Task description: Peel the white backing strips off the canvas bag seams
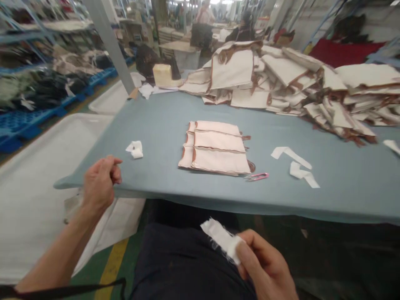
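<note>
Low in front of my lap, my right hand (262, 262) pinches a frayed strip of white cloth (217, 233) between thumb and fingers. Over the table's left front edge is my left hand (101, 181), its fingers curled in and nothing visible in them. A crumpled white strip (136, 150) lies on the table just beyond it. Midway along the table sit two overlapping rows of cream fabric pieces with brown edging (220, 160). Beside their near right corner rest pink-handled thread snips (258, 177).
A large heap of cream and brown fabric pieces (234, 68) covers the back right of the blue-grey table (162, 183). Loose white strips (300, 171) lie to the right. A yellow block (162, 75) stands at the back left, near a slanted post (109, 46). White bins (46, 166) stand left.
</note>
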`<state>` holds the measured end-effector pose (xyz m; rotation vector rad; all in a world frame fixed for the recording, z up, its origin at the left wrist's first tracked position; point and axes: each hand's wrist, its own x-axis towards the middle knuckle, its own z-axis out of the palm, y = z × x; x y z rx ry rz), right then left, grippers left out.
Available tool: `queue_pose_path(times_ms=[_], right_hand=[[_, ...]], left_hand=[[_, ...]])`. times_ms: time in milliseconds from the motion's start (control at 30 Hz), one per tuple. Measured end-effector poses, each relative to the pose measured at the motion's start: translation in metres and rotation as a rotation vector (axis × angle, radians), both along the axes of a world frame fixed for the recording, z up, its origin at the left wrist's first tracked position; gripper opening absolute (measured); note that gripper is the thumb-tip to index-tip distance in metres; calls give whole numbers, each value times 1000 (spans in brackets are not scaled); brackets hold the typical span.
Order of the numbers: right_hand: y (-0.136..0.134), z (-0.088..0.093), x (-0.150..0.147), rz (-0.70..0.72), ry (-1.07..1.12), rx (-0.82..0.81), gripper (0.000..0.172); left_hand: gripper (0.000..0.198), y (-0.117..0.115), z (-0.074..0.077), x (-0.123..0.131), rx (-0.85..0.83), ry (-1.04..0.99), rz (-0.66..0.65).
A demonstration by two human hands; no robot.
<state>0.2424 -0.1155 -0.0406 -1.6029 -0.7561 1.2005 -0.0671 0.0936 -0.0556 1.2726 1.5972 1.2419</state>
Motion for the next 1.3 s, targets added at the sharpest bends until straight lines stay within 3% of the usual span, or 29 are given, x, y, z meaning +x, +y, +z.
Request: queue_pose_path(times_ms=[133, 233, 367, 500, 667, 867, 1200, 1300], right_hand=[[10, -1, 7, 86, 99, 22, 58], [16, 1, 11, 123, 152, 18, 55], [18, 6, 13, 92, 133, 41, 54], [16, 6, 17, 63, 94, 62, 58], [14, -9, 17, -31, 186, 45, 63], [17, -24, 6, -133, 241, 119, 62], [13, -10, 10, -38, 165, 135, 71], [11, -6, 15, 24, 119, 155, 62]], left_hand=[[28, -55, 0, 52, -157, -31, -386], [28, -78, 3, 90, -97, 13, -589], [28, -86, 0, 122, -67, -68, -646], [35, -94, -6, 132, -18, -52, -738], [5, -114, -6, 144, 210, 47, -755], [22, -126, -4, 169, 433, 85, -898], [22, -125, -1, 172, 465, 194, -799], [19, -125, 0, 171, 434, 191, -783]])
